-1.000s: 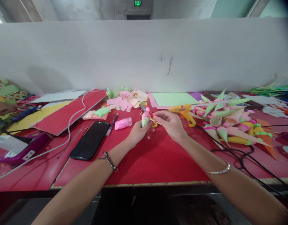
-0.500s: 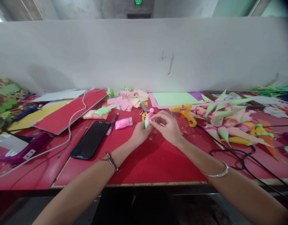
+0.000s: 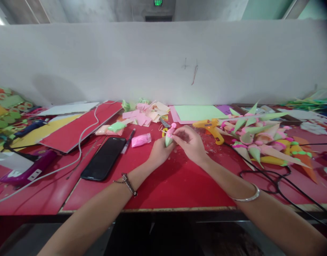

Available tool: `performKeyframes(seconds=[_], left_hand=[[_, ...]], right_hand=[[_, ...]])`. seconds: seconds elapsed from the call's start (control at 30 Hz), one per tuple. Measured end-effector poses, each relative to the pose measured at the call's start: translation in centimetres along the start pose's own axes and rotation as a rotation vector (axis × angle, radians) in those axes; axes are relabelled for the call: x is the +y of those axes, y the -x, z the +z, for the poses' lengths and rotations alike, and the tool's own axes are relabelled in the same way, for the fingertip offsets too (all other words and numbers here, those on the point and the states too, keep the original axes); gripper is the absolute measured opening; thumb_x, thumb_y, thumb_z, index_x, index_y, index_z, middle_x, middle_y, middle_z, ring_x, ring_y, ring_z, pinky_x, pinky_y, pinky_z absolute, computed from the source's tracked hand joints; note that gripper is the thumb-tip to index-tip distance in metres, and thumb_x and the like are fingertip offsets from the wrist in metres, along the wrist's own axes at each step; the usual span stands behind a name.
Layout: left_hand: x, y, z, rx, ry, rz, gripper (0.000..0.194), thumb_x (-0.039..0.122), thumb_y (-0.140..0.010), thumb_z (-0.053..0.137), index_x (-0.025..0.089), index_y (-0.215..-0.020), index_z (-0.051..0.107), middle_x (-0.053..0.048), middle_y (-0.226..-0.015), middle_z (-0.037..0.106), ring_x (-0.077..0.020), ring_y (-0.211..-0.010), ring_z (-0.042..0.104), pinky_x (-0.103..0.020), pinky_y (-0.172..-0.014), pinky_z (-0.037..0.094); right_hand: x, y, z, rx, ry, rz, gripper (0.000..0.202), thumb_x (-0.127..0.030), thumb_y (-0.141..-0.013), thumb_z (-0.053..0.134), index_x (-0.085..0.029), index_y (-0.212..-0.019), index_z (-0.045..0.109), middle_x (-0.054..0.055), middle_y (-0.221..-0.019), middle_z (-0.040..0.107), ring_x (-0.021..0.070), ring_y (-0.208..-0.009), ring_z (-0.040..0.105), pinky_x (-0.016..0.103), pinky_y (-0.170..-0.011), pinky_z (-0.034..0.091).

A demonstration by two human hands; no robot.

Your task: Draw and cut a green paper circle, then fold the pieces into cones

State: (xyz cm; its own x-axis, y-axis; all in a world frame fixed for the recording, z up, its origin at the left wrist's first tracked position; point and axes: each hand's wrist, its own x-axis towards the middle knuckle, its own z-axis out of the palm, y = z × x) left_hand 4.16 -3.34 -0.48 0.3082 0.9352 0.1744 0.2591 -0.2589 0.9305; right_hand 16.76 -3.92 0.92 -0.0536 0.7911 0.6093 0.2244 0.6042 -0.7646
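A small pink and pale green piece (image 3: 169, 137), with a bright pink ball at its top, stands upright between my hands over the red table. My left hand (image 3: 160, 150) is closed around its lower part. The thumb and fingertips of my right hand (image 3: 189, 142) are pinched together against its right side. Just behind the piece lie scissors with yellow handles (image 3: 165, 132), partly hidden by it. A pink packet (image 3: 141, 140) rests on the table left of my left hand.
A black phone (image 3: 103, 158) and a pen (image 3: 129, 141) lie left. Right of my hands are a yellow glue gun (image 3: 210, 128), its black cable, and a pile of pink and green paper cones (image 3: 255, 138). Paper scraps (image 3: 146, 114) and a green sheet (image 3: 197, 112) lie behind.
The whole view has shifted very slightly. At the far left edge, a dark blurred shape over the green and orange pieces is gone, and a yellow piece shows there. My hands keep their hold.
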Motion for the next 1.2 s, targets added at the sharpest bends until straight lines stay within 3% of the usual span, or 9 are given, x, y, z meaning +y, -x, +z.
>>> performKeyframes(seconds=[0.2, 0.47, 0.63, 0.77, 0.83, 0.97, 1.2], left_hand=[[-0.3, 0.0, -0.2, 0.039, -0.119, 0.116, 0.025, 0.028, -0.078, 0.045, 0.015, -0.058, 0.052, 0.002, -0.053, 0.056, -0.0080, -0.047, 0.048, -0.018, -0.048, 0.034], [-0.3, -0.1, -0.1, 0.016, -0.065, 0.069, 0.022, 0.024, -0.077, 0.046, 0.016, -0.057, 0.050, 0.005, -0.046, 0.049, -0.0060, -0.039, 0.042, -0.019, -0.044, 0.031], [0.5, -0.1, -0.3, -0.012, 0.156, -0.047, 0.024, 0.028, -0.079, 0.047, 0.015, -0.059, 0.050, 0.004, -0.047, 0.051, -0.0038, -0.032, 0.035, -0.019, -0.036, 0.024], [0.4, -0.5, -0.5, 0.001, 0.454, -0.097, 0.027, 0.037, -0.077, 0.054, 0.014, -0.063, 0.053, 0.002, -0.054, 0.054, -0.0020, -0.033, 0.034, -0.019, -0.036, 0.021], [0.2, -0.7, -0.5, -0.001, 0.563, -0.088, 0.027, 0.039, -0.075, 0.058, 0.014, -0.066, 0.054, 0.002, -0.056, 0.055, -0.0014, -0.035, 0.035, -0.018, -0.036, 0.021], [0.0, -0.7, -0.4, -0.018, 0.646, -0.111, 0.029, 0.039, -0.072, 0.062, 0.013, -0.064, 0.054, 0.004, -0.054, 0.051, -0.0009, -0.037, 0.035, -0.017, -0.037, 0.022], [0.6, -0.5, -0.5, -0.018, 0.789, -0.212, 0.028, 0.034, -0.069, 0.067, 0.013, -0.062, 0.049, 0.006, -0.050, 0.044, -0.0001, -0.037, 0.031, -0.016, -0.037, 0.021]], right_hand=[[0.1, 0.0, 0.1, -0.013, -0.015, 0.019, 0.012, -0.031, -0.075, 0.059, -0.020, -0.075, 0.055, 0.000, -0.075, 0.053, 0.0131, -0.069, 0.053, 0.027, -0.063, 0.046], [0.4, 0.0, -0.1, -0.056, -0.058, 0.029, 0.012, -0.031, -0.074, 0.060, -0.021, -0.074, 0.053, 0.000, -0.076, 0.051, 0.0131, -0.070, 0.053, 0.026, -0.060, 0.047], [0.4, 0.1, -0.1, -0.062, -0.079, 0.072, 0.013, -0.033, -0.076, 0.056, -0.021, -0.081, 0.053, 0.000, -0.077, 0.052, 0.0126, -0.064, 0.053, 0.026, -0.054, 0.047], [0.7, -0.2, -0.4, 0.005, -0.032, 0.042, 0.011, -0.030, -0.079, 0.053, -0.021, -0.085, 0.054, 0.001, -0.080, 0.054, 0.0139, -0.073, 0.055, 0.027, -0.063, 0.048], [1.0, -0.3, -0.6, -0.039, 0.046, 0.022, 0.012, -0.029, -0.078, 0.054, -0.020, -0.085, 0.057, 0.002, -0.083, 0.054, 0.0144, -0.075, 0.055, 0.028, -0.064, 0.047], [1.3, -0.3, -0.8, -0.136, 0.142, -0.013, 0.012, -0.026, -0.078, 0.055, -0.020, -0.086, 0.062, 0.003, -0.084, 0.053, 0.0152, -0.076, 0.056, 0.028, -0.063, 0.047], [0.8, -0.2, -0.7, -0.091, 0.192, -0.053, 0.007, -0.019, -0.077, 0.052, -0.020, -0.078, 0.059, 0.002, -0.077, 0.054, 0.0141, -0.072, 0.055, 0.027, -0.062, 0.045]])
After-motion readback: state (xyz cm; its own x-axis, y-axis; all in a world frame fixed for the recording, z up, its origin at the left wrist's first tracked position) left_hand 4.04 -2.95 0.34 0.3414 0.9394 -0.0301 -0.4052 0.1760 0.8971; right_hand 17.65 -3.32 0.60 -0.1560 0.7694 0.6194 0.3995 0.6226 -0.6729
